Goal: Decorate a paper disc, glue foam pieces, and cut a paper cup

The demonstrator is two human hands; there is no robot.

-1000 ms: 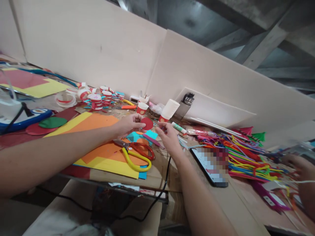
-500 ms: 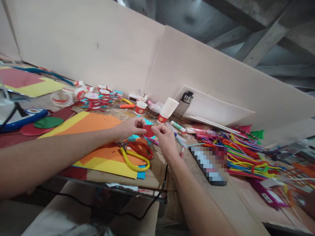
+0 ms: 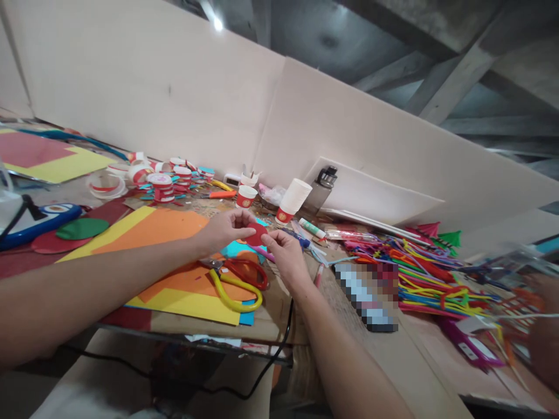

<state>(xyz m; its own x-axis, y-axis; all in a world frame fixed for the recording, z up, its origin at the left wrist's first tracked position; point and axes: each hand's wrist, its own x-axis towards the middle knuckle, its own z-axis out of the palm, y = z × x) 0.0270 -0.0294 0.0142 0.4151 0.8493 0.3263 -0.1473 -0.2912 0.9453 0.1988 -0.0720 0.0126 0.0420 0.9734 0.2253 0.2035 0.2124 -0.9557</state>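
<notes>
A small red paper disc is pinched between both hands above the table. My left hand grips its left edge with thumb and finger, and my right hand has its right edge. Under them are pieces of light-blue paper. Scissors with red and yellow handles lie just below the hands on orange paper and yellow paper. A stack of paper cups and a single cup stand behind the hands.
Banded cups crowd the back left. Green and red discs lie at left. A bottle and a glue stick are behind. Colourful pipe cleaners, a pixelated phone-like object and another person's arm are at right.
The view has shifted slightly, so the table things sit lower and a little further left. Both hands still hold the red disc. At the right edge, the other person's arm shows more.
</notes>
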